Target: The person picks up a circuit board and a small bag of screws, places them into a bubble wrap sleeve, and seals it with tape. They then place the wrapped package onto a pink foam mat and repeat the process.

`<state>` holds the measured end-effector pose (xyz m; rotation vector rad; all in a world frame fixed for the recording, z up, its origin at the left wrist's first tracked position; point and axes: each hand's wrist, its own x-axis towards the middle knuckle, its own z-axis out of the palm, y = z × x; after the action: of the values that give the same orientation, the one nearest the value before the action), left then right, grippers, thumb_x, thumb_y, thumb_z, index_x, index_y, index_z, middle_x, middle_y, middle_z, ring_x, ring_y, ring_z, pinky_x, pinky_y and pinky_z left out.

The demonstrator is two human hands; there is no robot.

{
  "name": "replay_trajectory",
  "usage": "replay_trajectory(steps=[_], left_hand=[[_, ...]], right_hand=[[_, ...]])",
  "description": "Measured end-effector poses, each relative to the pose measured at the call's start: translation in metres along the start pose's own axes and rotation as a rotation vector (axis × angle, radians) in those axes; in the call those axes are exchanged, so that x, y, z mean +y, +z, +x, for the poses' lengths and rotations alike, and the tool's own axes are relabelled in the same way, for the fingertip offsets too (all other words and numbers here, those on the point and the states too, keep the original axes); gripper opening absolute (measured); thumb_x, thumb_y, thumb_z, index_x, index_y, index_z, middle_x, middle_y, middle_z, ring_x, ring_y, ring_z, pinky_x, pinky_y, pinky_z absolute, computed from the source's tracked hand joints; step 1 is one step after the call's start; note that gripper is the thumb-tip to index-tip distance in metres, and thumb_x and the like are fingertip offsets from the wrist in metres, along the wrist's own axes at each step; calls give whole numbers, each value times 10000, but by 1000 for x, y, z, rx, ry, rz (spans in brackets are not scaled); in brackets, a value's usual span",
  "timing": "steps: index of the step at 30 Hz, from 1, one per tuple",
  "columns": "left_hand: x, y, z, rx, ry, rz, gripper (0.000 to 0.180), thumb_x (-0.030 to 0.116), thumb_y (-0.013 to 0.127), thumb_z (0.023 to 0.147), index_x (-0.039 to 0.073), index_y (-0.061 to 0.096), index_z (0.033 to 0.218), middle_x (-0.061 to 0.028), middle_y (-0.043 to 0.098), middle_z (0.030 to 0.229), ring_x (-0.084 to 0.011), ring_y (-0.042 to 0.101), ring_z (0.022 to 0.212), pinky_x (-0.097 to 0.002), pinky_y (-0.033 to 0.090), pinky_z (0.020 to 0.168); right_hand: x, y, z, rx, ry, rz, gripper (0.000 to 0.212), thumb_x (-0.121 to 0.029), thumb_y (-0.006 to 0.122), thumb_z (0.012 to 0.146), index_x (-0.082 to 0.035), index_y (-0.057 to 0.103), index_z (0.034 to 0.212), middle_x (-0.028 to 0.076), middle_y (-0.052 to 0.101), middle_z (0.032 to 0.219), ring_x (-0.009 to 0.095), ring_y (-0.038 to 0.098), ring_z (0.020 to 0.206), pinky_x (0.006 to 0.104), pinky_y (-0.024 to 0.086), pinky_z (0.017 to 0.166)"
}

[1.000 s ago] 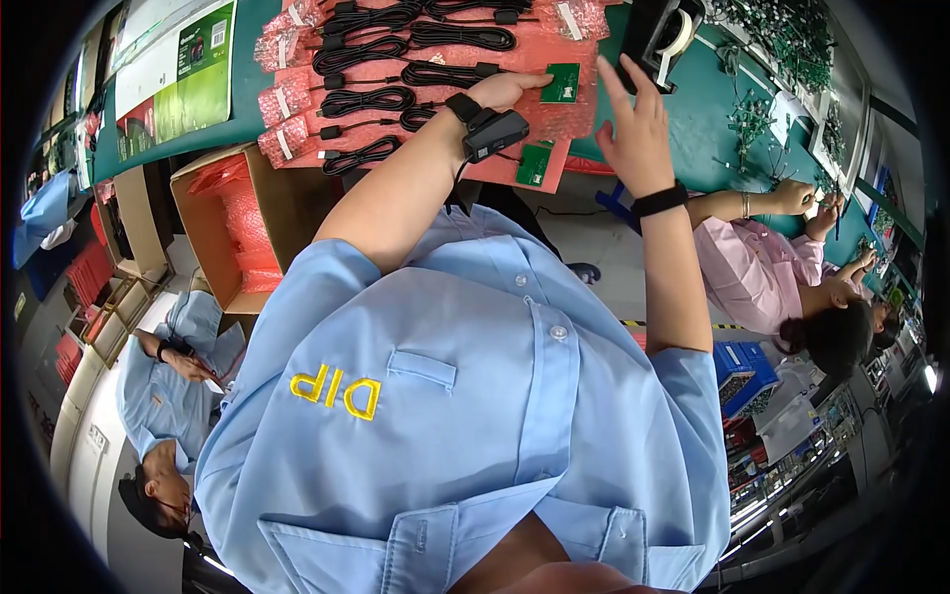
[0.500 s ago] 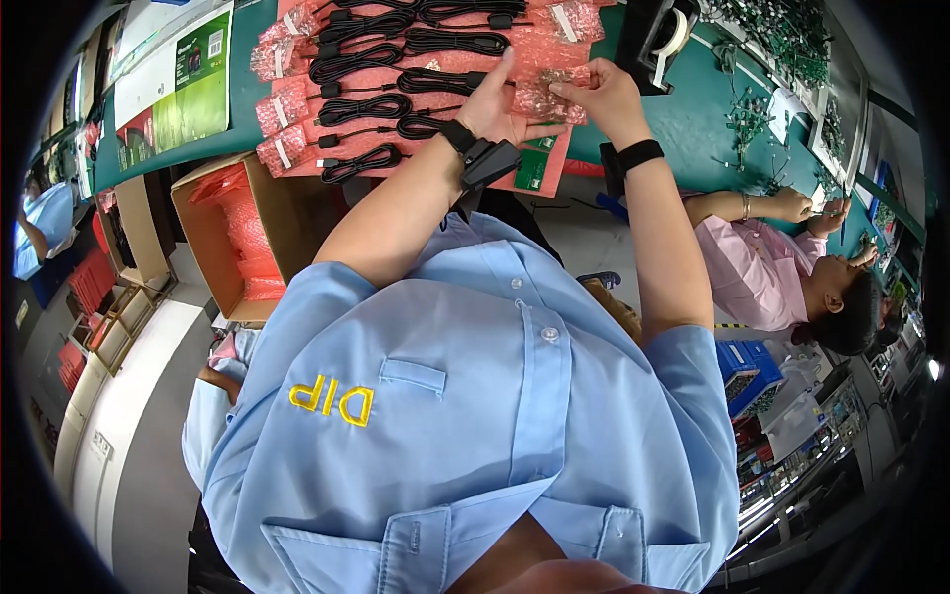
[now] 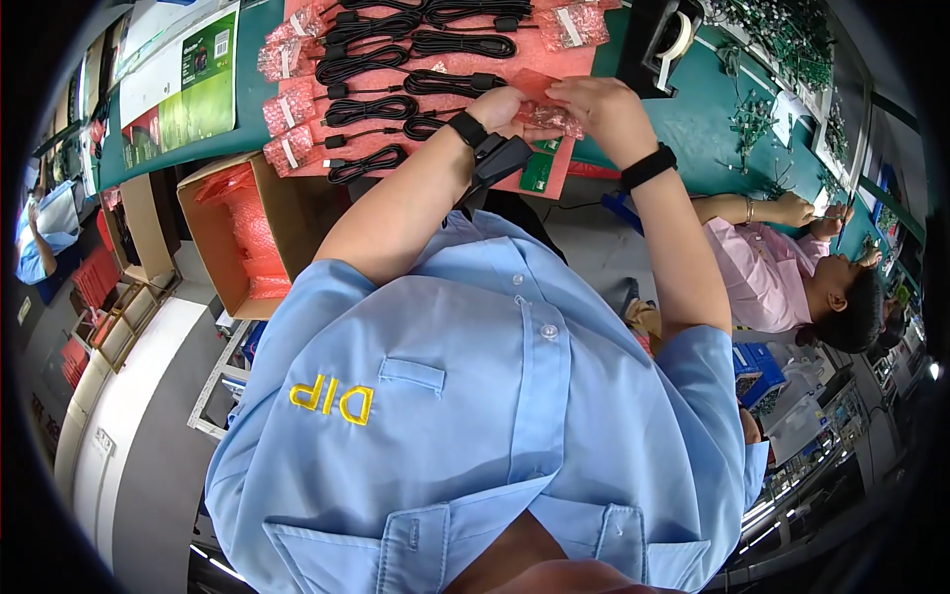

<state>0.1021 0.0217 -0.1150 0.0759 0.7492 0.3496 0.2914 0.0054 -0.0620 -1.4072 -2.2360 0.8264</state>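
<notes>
Between my two hands is a pink bubble-wrap packet (image 3: 552, 119), above the front right part of the pink sheet (image 3: 503, 61). My left hand (image 3: 500, 109) grips its left side, fingers curled under it. My right hand (image 3: 606, 111) bends over its right side, with thumb and fingertips closed on the wrap. What lies inside the wrap cannot be made out. Several coiled black cables (image 3: 371, 109) lie in rows to the left. Pink bubble-wrapped ends with white labels, such as the wrapped end (image 3: 287, 150), line the sheet's left edge.
A tape dispenser (image 3: 665, 49) stands right of the sheet on the green table (image 3: 693, 129). Small green boards (image 3: 782, 45) are heaped beyond it. Left are a printed green-and-white sheet (image 3: 188, 89) and a cardboard box (image 3: 213, 238) below the table edge. A co-worker in pink (image 3: 757, 262) sits at right.
My hands have drawn closer together around the packet. The left fingers, spread before, are now curled onto it, and the right hand has turned over its right side. A flap of wrap now stands up.
</notes>
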Motion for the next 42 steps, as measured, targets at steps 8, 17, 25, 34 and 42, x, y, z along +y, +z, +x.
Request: replay_trajectory(steps=[8,17,25,34,42], left_hand=[[14,8,-7,-115,-96,-91,342,252,455,954,-13,499,1165,-155,586,1109,-265,611,992,-387,536,859],[13,11,3,63,-52,95,281,201,528,925,9,537,1129,-99,603,1081,-225,606,992,-353,528,881],[11,8,11,96,-30,70,237,185,547,915,25,558,1090,-64,609,1057,-190,605,975,-336,522,890],[10,5,19,148,11,57,202,144,540,914,-3,556,1051,-83,602,1056,-191,605,964,-324,524,898],[1,-1,20,106,129,59,171,74,524,909,-31,555,1040,-109,605,1013,-227,609,937,-352,534,872]], right_hand=[[6,2,-16,100,-237,-105,177,-130,628,784,-77,668,948,42,662,1000,198,618,943,315,477,806],[104,-40,-49,642,933,514,298,-316,610,865,-30,686,898,30,652,922,100,532,921,278,394,830],[69,-19,-42,924,957,1155,267,-277,598,876,-22,677,874,46,651,976,135,484,1093,321,340,938],[100,25,-76,773,560,-15,109,-105,609,857,-2,638,839,67,658,925,194,599,936,334,454,797],[63,59,-94,730,661,438,106,-96,623,856,4,639,887,54,649,840,137,612,753,263,488,672]])
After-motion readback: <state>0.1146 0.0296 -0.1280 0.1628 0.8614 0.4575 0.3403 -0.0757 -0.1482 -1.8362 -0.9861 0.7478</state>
